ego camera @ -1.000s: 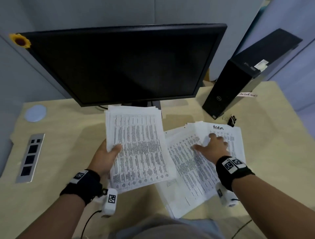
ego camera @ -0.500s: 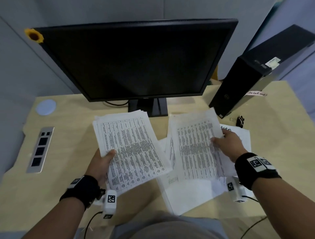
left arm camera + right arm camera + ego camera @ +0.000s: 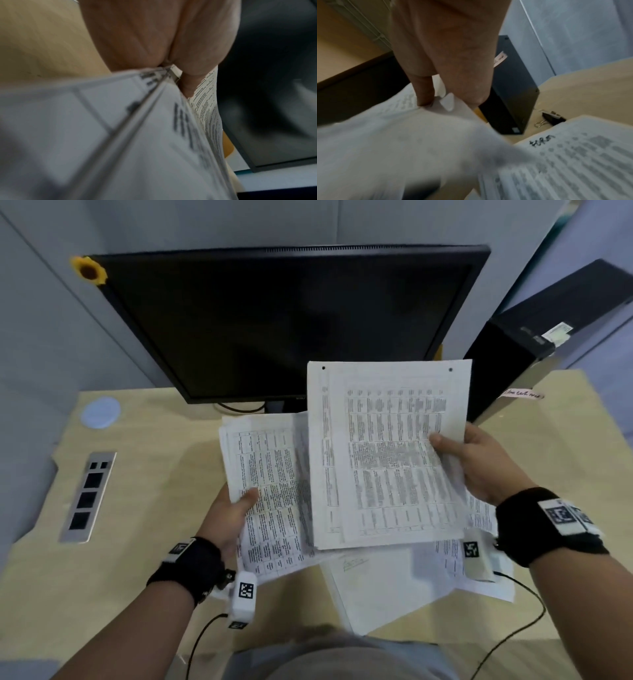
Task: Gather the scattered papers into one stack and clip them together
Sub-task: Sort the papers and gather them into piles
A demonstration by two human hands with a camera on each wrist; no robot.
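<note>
My left hand (image 3: 236,508) grips a stack of printed papers (image 3: 267,481) by its left edge, thumb on top, held above the desk; the left wrist view shows the same stack (image 3: 120,135) pinched at its edge. My right hand (image 3: 469,460) grips a second printed sheet (image 3: 383,453) by its right edge, lifted and overlapping the right side of the left stack. Under my right wrist, more loose papers (image 3: 394,583) lie on the desk, one of them a handwritten-headed sheet (image 3: 573,155). A black binder clip (image 3: 551,119) lies on the desk beside that sheet.
A large black monitor (image 3: 284,326) stands at the back of the wooden desk (image 3: 154,508). A black computer case (image 3: 534,354) leans at the back right. A metal socket panel (image 3: 89,498) and a round white disc (image 3: 101,410) sit at the left.
My right hand has picked a sheet off the desk pile and lifted it up and left, over the stack in my left hand. The left hand has kept its grip.
</note>
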